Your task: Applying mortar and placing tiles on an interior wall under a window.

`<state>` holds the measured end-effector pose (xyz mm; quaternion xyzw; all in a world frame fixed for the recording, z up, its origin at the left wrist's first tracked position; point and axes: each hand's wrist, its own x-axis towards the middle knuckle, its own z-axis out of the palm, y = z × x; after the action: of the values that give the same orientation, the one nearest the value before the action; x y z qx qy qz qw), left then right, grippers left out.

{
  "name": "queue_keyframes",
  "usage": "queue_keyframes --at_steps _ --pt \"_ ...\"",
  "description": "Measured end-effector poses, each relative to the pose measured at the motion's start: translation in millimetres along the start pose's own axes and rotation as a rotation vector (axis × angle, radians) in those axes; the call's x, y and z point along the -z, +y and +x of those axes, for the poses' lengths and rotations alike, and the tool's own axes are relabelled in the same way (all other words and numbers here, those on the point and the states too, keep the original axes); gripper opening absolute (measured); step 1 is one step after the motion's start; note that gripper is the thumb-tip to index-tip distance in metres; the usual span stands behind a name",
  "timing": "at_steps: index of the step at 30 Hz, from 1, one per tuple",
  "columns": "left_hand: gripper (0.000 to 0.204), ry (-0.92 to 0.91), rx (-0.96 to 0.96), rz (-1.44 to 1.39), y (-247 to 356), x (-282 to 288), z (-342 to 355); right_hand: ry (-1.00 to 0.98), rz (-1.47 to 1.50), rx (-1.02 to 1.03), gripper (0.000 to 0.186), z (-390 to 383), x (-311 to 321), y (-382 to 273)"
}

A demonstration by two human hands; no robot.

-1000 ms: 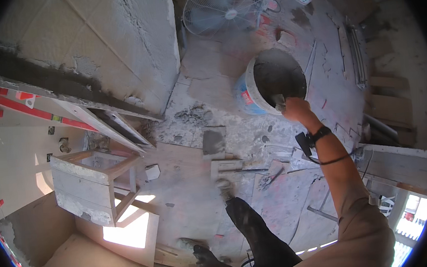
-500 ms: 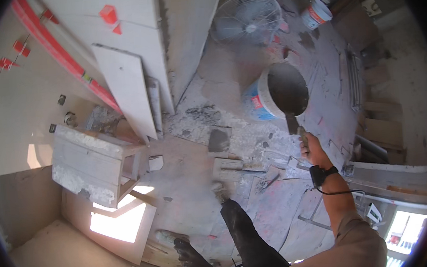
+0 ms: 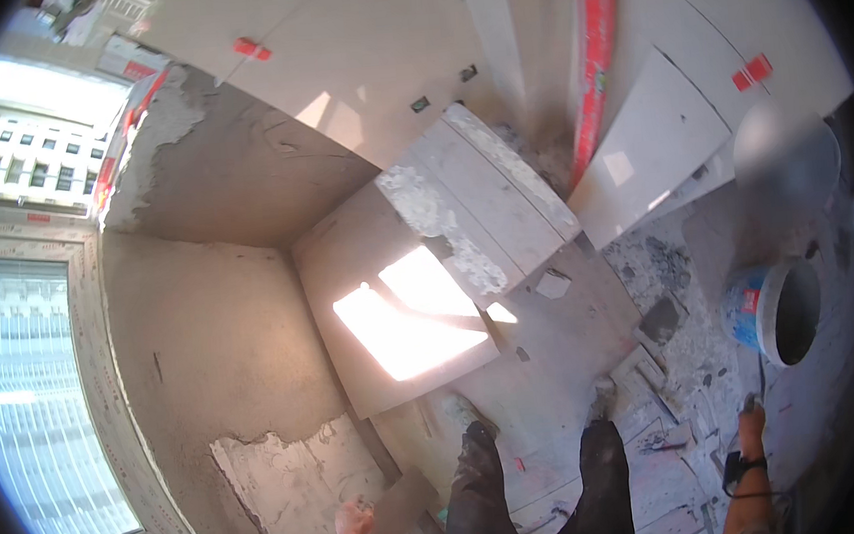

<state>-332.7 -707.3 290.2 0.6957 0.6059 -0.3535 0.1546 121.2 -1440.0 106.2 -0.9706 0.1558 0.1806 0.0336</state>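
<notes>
My left hand [image 3: 355, 522], at the lower edge left of my legs, is closed on a plastering trowel [image 3: 406, 508] with a flat rectangular blade. My right hand [image 3: 751, 422] is at the lower right, its fingers wrapped round the handle of a small trowel [image 3: 762, 377]. That trowel points up toward the bucket, and its blade is hard to make out. Beyond it a blue and white bucket [image 3: 746, 307] leans toward the right, its dark opening facing away from me.
A worn box-like stand [image 3: 483, 207] is beyond my feet, near sunlit boards. Pale panels [image 3: 653, 144] and a red straightedge [image 3: 597, 63] lean on the tiled wall. A blurred fan [image 3: 787, 153] stands far right. A window [image 3: 36, 398] is at left, beside a half-plastered wall [image 3: 222, 333].
My view has swung left, bringing the window and plastered corner into sight. My left hand with the plastering trowel has come into view. The bucket and right hand now appear farther right.
</notes>
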Motion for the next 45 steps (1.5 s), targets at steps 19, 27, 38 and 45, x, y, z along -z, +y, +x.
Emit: queue_keyframes --at_steps 19,27,38,45 --pt "0.065 1.011 -0.076 0.069 -93.2 533.0 211.4 -0.319 0.588 1.249 0.026 -370.3 97.1 -725.4" --pt "0.067 0.907 0.005 -0.03 -108.6 541.3 287.8 -1.122 0.581 0.393 0.016 -271.2 -65.3 -990.7" --pt "0.055 0.926 0.054 0.319 -113.8 539.3 292.4 -1.12 1.041 0.098 0.007 -150.3 -181.4 -1156.4" --pt "0.061 0.776 0.051 0.323 -92.3 560.5 270.8 -1.012 1.021 -0.05 0.008 -163.5 -122.1 -1228.1"
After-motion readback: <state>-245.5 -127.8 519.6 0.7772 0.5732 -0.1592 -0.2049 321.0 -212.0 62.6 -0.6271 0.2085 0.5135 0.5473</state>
